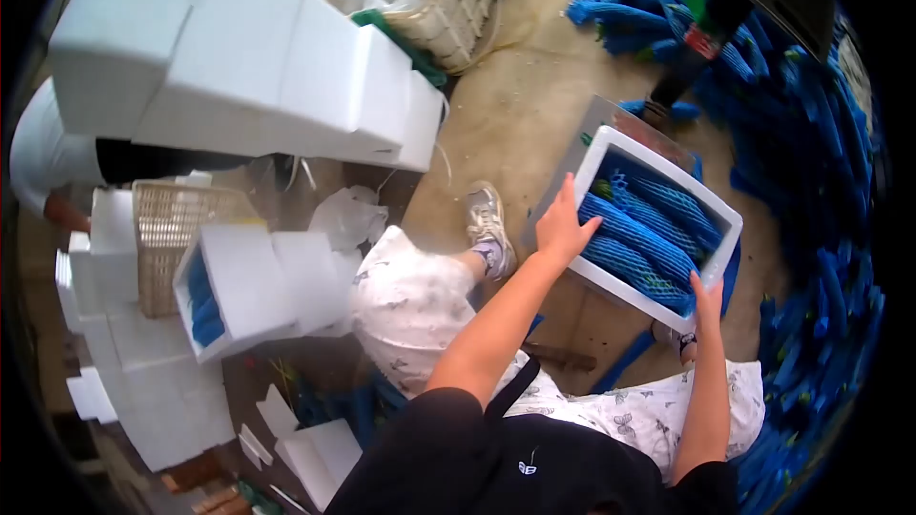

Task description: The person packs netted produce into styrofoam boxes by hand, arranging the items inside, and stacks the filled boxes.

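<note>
A white foam box [658, 313] holds several long blue-netted vegetables [641, 240], laid side by side; green shows through the mesh. It sits tilted in view above a flat metal plate [551, 198]; whether it rests fully on it I cannot tell. My left hand [563, 229] is at the box's left wall, thumb over the rim and fingers along the outside. At the near right corner, my right hand [707, 303] grips the rim, thumb inside and the other fingers mostly hidden.
Blue-netted vegetables [811, 133] are heaped along the right and far side. White foam boxes [239, 57] are stacked at left, beside a woven basket [157, 257]. A white crate [468, 0] with plastic bags stands at the back. Another person [57, 153] is at far left.
</note>
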Demonstrator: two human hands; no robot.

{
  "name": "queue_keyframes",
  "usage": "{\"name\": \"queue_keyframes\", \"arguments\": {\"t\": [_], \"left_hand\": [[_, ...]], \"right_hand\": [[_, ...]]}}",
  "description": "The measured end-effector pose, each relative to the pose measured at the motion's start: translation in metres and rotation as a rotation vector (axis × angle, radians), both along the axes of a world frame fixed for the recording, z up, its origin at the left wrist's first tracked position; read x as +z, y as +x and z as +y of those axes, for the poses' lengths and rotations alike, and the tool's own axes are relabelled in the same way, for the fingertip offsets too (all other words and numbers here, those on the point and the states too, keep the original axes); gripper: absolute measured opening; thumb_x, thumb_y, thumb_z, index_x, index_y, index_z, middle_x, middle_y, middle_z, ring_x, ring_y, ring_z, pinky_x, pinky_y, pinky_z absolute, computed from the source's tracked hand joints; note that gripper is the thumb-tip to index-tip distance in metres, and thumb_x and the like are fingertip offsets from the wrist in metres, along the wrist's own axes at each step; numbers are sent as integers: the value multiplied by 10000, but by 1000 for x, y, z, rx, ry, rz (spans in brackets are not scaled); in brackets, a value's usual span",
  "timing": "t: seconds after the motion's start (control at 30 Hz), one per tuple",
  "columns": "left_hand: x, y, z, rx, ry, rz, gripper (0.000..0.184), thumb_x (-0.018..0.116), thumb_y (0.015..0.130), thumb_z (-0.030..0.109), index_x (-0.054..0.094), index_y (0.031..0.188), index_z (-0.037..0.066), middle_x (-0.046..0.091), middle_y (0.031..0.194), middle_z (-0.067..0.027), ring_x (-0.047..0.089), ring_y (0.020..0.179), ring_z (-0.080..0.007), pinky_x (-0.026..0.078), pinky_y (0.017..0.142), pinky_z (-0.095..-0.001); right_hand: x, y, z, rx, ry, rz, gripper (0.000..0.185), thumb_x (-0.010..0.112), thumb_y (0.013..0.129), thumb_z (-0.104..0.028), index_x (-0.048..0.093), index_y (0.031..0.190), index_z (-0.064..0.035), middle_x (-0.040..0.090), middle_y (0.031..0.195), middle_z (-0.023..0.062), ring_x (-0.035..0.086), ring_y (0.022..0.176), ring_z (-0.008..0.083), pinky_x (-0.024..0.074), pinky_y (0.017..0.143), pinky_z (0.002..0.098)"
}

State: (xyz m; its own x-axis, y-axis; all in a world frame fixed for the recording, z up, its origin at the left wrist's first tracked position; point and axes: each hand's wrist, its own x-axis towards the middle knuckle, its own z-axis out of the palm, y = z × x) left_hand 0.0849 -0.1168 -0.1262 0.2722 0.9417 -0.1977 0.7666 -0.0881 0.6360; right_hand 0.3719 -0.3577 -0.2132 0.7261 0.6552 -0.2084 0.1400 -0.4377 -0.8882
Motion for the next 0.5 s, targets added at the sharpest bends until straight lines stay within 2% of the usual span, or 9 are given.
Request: {"name": "queue_keyframes", "arguments": {"t": [0.03,0.1,0.17,0.2,0.27,0.3,0.4,0.47,0.5], "left_hand": [[3,-1,9,-1,-110,-88,665,685,793,255,398,1378,121,583,1209,-221,594,1038,-395,474,866,-488],[2,0,18,17,-61,-28,524,679,783,189,498,1275,157,660,978,-207,630,867,-409,501,760,-484],[19,-18,23,39,-52,-58,480,675,778,175,548,1240,153,669,939,-194,632,863,-403,500,768,-485],[29,-32,19,109,74,-74,477,673,773,193,564,1235,153,671,881,-196,630,836,-407,498,749,-490],[96,-78,15,116,125,-72,488,665,773,209,566,1249,164,665,866,-212,630,820,-408,495,741,-497],[134,-104,8,165,162,-79,528,653,780,213,530,1291,171,664,847,-212,629,798,-410,490,727,-508],[251,-196,-21,303,370,-52,670,650,786,127,411,1389,296,633,729,-222,621,698,-420,485,630,-498],[309,-269,-43,346,608,-79,660,643,793,68,456,1380,305,638,735,-215,638,652,-376,499,582,-429],[343,-303,-57,445,519,24,632,638,793,39,506,1352,303,671,869,-202,659,654,-327,502,584,-393]], "right_hand": [[12,6,-2,-29,-323,-61,556,734,782,-287,543,1227,-12,613,1167,202,591,1062,316,435,923,405],[37,4,3,25,-391,-170,437,682,800,-267,605,1135,2,672,1008,188,640,938,302,467,855,403],[111,-29,26,52,-407,-327,343,647,801,-240,641,1031,15,682,944,186,655,893,290,483,821,392],[139,-40,37,64,-378,-341,343,647,801,-240,641,1031,15,682,944,186,655,893,290,483,821,392],[195,-61,43,212,-242,-465,300,641,804,-228,645,949,34,680,826,158,653,772,254,496,730,366],[227,-80,49,222,-232,-479,300,641,804,-228,645,949,34,680,826,158,653,772,254,496,730,366],[314,-158,82,411,-15,-514,267,643,792,-216,628,878,37,637,695,125,598,632,211,476,621,340],[361,-217,110,539,120,-496,247,630,784,-204,620,860,31,616,667,141,590,599,201,470,596,332],[377,-249,124,579,240,-479,238,624,770,-193,623,865,25,610,657,154,601,593,216,476,593,340]]}}
